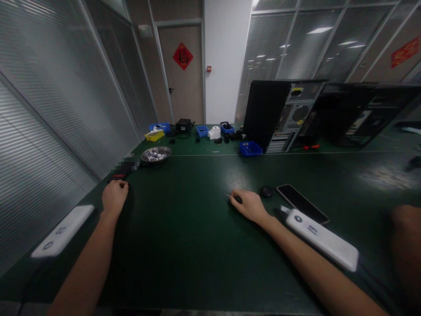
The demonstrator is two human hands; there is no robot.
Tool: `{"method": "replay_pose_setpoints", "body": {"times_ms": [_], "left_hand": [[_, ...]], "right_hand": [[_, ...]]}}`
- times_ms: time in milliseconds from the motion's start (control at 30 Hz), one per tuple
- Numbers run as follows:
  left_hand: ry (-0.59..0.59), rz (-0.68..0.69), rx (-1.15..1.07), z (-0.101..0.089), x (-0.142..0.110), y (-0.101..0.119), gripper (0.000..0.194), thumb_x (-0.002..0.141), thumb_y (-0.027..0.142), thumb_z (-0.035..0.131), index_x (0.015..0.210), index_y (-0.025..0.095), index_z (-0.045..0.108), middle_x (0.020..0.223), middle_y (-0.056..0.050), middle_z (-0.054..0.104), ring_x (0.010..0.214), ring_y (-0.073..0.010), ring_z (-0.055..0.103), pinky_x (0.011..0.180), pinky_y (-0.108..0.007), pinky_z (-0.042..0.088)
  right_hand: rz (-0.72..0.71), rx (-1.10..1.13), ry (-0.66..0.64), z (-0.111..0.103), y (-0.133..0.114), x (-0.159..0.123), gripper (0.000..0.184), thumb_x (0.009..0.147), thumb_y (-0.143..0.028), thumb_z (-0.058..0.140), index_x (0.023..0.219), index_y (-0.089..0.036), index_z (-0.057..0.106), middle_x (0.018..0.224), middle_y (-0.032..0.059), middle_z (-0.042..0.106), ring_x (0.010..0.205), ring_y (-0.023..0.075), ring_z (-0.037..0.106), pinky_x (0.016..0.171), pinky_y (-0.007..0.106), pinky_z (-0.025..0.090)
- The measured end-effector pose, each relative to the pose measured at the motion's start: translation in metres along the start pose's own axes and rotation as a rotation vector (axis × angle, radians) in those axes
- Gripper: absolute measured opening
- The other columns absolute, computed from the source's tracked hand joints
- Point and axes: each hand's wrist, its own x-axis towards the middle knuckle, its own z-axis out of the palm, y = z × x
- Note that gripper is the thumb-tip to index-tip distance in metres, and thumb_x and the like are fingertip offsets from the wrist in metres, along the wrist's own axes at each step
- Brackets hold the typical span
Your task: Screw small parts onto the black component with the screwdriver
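My left hand [114, 196] is at the left side of the table, its fingers curled closed at the near end of a black object with a red stripe [119, 176]. The far part of that object is blurred out, so its kind cannot be told. Near the middle, my right hand [250, 205] rests low over the table. It is closed around a small screwdriver [237, 199] with a dark handle, and the thin metal shaft points left. Just beyond the left hand sits a round metal dish [155, 154] with small bits in it.
White power banks lie beside my left [64, 230] and right forearms [324, 239]. A black mouse [266, 191] and a phone [301, 202] are to the right. Farther back are a blue tray [250, 149] and a computer tower [284, 116]. Someone's arm [408, 245] shows at the right edge.
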Motion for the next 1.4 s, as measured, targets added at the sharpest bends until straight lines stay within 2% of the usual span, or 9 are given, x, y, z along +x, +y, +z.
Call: {"method": "replay_pose_setpoints", "body": {"times_ms": [133,200,667,1033,1400], "left_hand": [[-0.037,-0.054,-0.11,0.005,0.007,-0.004,0.035,0.091,0.038,0.054,0.108,0.017,0.076,0.108,-0.012,0.074,0.098,-0.0275,0.068,0.093,-0.035,0.051],[-0.063,-0.086,-0.156,0.007,0.01,-0.006,0.035,0.09,0.037,0.055,0.111,0.018,0.076,0.104,-0.01,0.075,0.096,-0.0263,0.069,0.091,-0.034,0.052],[-0.103,-0.221,-0.266,0.005,0.013,-0.007,0.036,0.088,0.043,0.059,0.108,0.02,0.078,0.107,-0.011,0.076,0.104,-0.032,0.068,0.097,-0.042,0.051],[-0.108,-0.265,-0.332,0.004,0.013,-0.005,0.032,0.085,0.038,0.062,0.107,0.021,0.079,0.111,-0.009,0.076,0.106,-0.0311,0.069,0.099,-0.041,0.051],[-0.117,-0.296,-0.367,-0.008,0.005,0.004,0.031,0.083,0.037,0.065,0.106,0.019,0.078,0.106,-0.009,0.077,0.104,-0.0292,0.07,0.097,-0.038,0.051]], "right_hand": [[0.001,-0.002,-0.003,0.0,0.0,0.0,0.025,0.102,-0.04,0.048,0.098,-0.025,0.068,0.098,0.0014,0.073,0.084,0.0167,0.066,0.072,0.025,0.041],[-0.001,-0.002,-0.009,0.0,0.0,0.0,0.025,0.102,-0.04,0.049,0.099,-0.025,0.068,0.098,0.0016,0.073,0.084,0.0166,0.066,0.072,0.025,0.041],[-0.003,-0.004,0.002,0.002,0.001,0.001,0.024,0.102,-0.04,0.048,0.099,-0.025,0.067,0.096,0.0011,0.072,0.084,0.0166,0.065,0.071,0.025,0.039],[-0.011,-0.002,0.006,0.003,0.003,0.0,0.024,0.102,-0.042,0.048,0.098,-0.027,0.067,0.096,-0.0001,0.072,0.084,0.0165,0.065,0.07,0.025,0.038],[-0.003,-0.011,-0.004,0.004,0.003,0.001,0.025,0.102,-0.041,0.047,0.099,-0.027,0.068,0.097,0.0003,0.073,0.084,0.0168,0.066,0.068,0.025,0.037]]}}
